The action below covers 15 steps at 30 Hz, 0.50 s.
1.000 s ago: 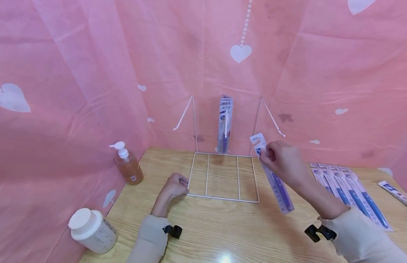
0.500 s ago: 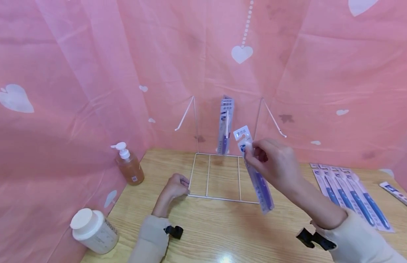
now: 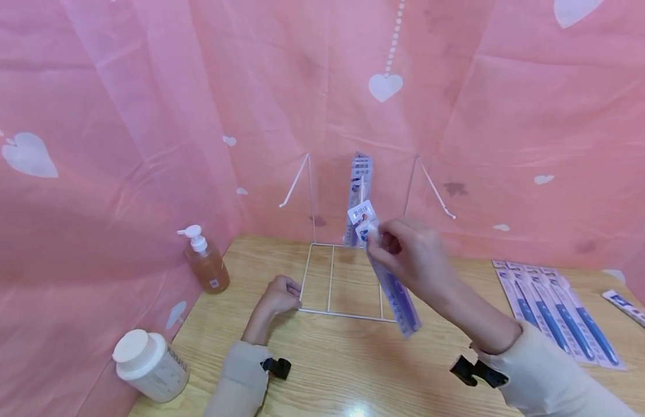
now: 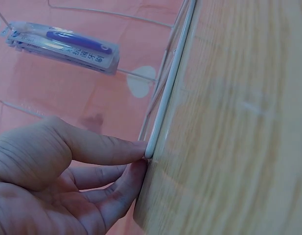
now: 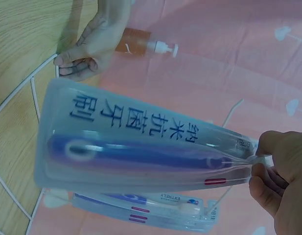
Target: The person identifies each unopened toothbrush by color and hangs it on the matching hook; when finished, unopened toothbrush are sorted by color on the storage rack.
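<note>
Holding a pack pinched near its top, the right hand is hovering above the right part of the rack, with its thumb and fingertips meeting narrowly on the clear plastic. The pack is tilting, with its slotted end leaning toward the rack's middle hook and its lower end showing past the rack's front right corner. In the head view its slotted end is overlapping the hung packs on that hook; whether they are touching, I cannot tell. The left hand is gripping the rack's front left corner, its thumb and fingers squeezing the wire narrowly.

Two side hooks are jutting toward the person, the left hook and the right hook rising from the rack's back edge, each standing apart from the hung packs with a gap between. Pink cloth is hanging behind the rack. To the rack's right, beyond a wide strip of table, four flat packs are lying side by side, fanning slightly. A bottle is standing left of the rack, well apart from its left edge, and a jar is sitting farther left, nearer the person than the rack's front edge.
</note>
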Available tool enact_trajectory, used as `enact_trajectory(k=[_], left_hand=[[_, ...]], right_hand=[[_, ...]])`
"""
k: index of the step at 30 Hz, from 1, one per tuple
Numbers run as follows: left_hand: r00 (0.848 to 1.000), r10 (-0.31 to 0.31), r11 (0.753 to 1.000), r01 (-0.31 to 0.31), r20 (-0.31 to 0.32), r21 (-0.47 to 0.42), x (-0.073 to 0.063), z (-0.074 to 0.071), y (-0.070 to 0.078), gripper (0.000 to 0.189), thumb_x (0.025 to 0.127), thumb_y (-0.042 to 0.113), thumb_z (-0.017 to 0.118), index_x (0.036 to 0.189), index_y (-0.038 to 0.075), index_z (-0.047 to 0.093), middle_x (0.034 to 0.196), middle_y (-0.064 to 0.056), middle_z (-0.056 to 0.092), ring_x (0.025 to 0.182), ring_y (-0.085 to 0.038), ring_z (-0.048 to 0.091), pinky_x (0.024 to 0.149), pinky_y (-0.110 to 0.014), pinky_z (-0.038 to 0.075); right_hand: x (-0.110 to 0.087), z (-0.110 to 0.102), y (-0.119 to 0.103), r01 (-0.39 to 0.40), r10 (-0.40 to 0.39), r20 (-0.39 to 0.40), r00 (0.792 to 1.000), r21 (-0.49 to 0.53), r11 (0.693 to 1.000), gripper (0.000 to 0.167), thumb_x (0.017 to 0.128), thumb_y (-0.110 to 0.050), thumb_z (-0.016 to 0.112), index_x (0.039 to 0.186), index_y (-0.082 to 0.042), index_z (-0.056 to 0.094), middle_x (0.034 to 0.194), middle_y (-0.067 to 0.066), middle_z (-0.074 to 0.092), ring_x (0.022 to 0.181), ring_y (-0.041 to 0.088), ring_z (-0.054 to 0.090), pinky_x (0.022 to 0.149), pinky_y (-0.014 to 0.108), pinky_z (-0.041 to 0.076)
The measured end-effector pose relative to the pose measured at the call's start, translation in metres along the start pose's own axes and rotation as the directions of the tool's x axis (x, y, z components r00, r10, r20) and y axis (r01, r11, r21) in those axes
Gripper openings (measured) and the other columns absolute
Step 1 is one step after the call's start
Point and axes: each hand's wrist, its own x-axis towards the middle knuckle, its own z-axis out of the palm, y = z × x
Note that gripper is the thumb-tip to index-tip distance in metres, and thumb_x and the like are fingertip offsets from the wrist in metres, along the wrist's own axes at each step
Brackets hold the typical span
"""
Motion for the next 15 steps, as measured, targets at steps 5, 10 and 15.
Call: enact_trajectory(k=[5, 10, 15], left_hand=[[1.000, -0.014, 1.000, 0.014, 0.003, -0.004, 0.000, -0.002, 0.001, 0.033, 0.066, -0.010, 0.075, 0.097, -0.006, 0.067, 0.086, -0.010, 0.061, 0.079, -0.022, 0.059, 0.072, -0.032, 0.052], [1.000, -0.008, 1.000, 0.008, 0.007, -0.004, 0.001, -0.002, 0.002, 0.032, 0.066, -0.011, 0.076, 0.096, -0.005, 0.067, 0.085, -0.010, 0.061, 0.079, -0.022, 0.059, 0.073, -0.032, 0.053], [1.000, -0.020, 1.000, 0.020, 0.001, -0.011, 0.000, -0.002, 0.001, 0.032, 0.065, -0.011, 0.076, 0.095, -0.005, 0.066, 0.085, -0.010, 0.061, 0.078, -0.022, 0.059, 0.072, -0.032, 0.052]], right_hand=[[0.002, 0.009, 0.003, -0.027, 0.027, 0.018, 0.999, 0.014, 1.000, 0.009, 0.078, 0.002, 0.072, 0.076, -0.004, 0.065, 0.065, -0.001, 0.054, 0.055, 0.007, 0.048, 0.047, 0.021, 0.045], [0.006, 0.016, 0.010, -0.084, 0.083, 0.042, 0.996, 0.022, 0.996, 0.013, 0.080, 0.000, 0.069, 0.072, -0.006, 0.062, 0.063, -0.002, 0.053, 0.053, 0.007, 0.047, 0.045, 0.023, 0.044], [0.012, 0.024, 0.019, -0.172, 0.171, 0.056, 0.984, 0.026, 0.985, 0.018, 0.083, -0.002, 0.068, 0.069, -0.008, 0.058, 0.060, -0.002, 0.052, 0.050, 0.008, 0.046, 0.043, 0.024, 0.041]])
